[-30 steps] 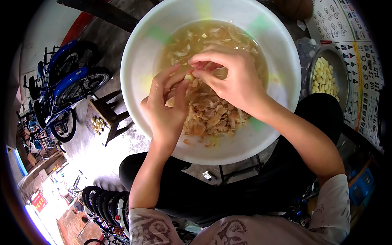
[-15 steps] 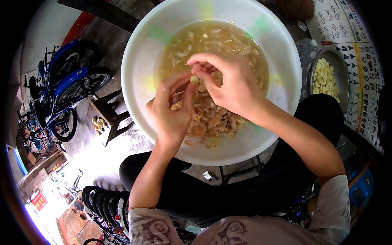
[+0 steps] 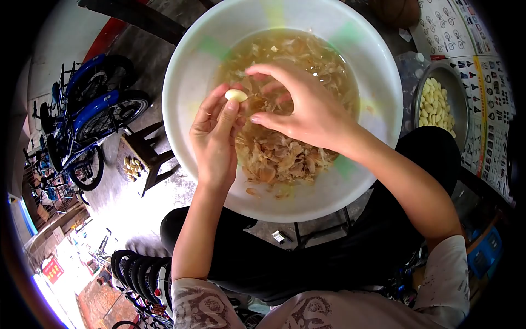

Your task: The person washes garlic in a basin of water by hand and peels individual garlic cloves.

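Observation:
A smooth, pale garlic clove is pinched between the thumb and fingers of my left hand. Just to its right, my right hand is open, thumb and fingers apart, with nothing visible between them. Both hands are above a large white basin holding cloudy yellowish water. Brown papery garlic skins are heaped at the near side of the water, and more float at the far side. Part of the skins is hidden behind my right hand.
To the right, a metal bowl holds many peeled cloves. Beside it lies a printed sheet. A low wooden stool with several small tan pieces stands left of the basin. Blue-fendered bicycles are farther left.
My hands have come apart. The left has drawn slightly left with the clove, which now shows clean and bare; the fingers of my right hand have spread.

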`<state>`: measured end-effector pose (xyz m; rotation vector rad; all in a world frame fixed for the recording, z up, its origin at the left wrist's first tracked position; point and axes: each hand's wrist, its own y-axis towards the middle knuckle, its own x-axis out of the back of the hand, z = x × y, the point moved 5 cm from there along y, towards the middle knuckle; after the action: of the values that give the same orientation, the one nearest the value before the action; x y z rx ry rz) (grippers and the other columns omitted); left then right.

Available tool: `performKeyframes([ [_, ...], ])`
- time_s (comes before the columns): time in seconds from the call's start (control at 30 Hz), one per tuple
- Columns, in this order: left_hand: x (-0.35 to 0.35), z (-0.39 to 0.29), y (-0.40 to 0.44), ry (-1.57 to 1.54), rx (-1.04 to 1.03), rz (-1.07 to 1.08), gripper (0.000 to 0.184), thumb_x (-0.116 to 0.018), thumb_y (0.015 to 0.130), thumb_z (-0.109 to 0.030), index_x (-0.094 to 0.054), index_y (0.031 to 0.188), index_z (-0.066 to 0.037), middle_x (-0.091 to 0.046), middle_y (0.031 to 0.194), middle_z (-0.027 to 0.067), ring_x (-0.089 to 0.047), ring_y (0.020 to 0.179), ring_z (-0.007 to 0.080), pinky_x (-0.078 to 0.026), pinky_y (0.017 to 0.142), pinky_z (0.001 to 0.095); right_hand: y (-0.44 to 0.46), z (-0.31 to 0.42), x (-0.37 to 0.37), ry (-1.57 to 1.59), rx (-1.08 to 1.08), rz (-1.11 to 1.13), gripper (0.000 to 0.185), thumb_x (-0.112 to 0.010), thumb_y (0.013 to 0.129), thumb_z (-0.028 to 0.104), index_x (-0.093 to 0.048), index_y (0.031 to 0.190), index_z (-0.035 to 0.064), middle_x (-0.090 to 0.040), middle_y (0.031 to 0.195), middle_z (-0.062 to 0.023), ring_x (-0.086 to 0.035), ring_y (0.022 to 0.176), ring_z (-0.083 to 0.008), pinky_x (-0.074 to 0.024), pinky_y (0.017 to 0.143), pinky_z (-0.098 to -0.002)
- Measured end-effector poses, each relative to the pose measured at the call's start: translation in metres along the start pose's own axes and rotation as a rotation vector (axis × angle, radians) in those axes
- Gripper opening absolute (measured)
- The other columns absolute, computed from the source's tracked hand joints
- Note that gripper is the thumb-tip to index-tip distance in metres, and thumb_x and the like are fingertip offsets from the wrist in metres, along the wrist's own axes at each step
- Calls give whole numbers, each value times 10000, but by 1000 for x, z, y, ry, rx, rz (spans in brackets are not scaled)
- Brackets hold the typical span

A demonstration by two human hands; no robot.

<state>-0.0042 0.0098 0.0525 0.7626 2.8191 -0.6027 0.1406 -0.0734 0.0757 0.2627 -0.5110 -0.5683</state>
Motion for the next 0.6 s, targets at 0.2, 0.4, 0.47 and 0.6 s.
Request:
performKeyframes([
  [0.2,-1,5,-4,116,61,64,228,-568,979,-101,-585,1197,-38,-633,1128,55,-621,1016,116,-516,820,222,-4,-11,-8,432,-384,263,182,-690,850,44,-639,1011,-24,-678,802,-128,-695,802,-181,-536,648,-299],
  [0.4,0,6,-4,179,40,29,185,-610,963,-138,-629,1111,-28,-662,1012,38,-624,899,94,-501,759,224,0,-6,1,193,-199,220,98,-674,823,29,-623,884,-29,-645,762,-143,-654,687,-272,-483,607,-365],
  [0.47,-1,4,-4,173,25,13,184,-641,945,-131,-649,1091,-19,-682,968,37,-630,852,78,-500,730,215,0,-1,0,127,-59,208,79,-645,877,36,-595,910,-16,-629,808,-112,-593,657,-189,-448,598,-301],
  [0.6,-1,2,-4,231,-4,-5,183,-649,941,-137,-643,1061,1,-687,927,42,-636,820,83,-504,705,215,-2,-3,-3,144,-56,203,61,-598,888,15,-544,880,-12,-585,766,-109,-566,660,-235,-446,626,-337],
])
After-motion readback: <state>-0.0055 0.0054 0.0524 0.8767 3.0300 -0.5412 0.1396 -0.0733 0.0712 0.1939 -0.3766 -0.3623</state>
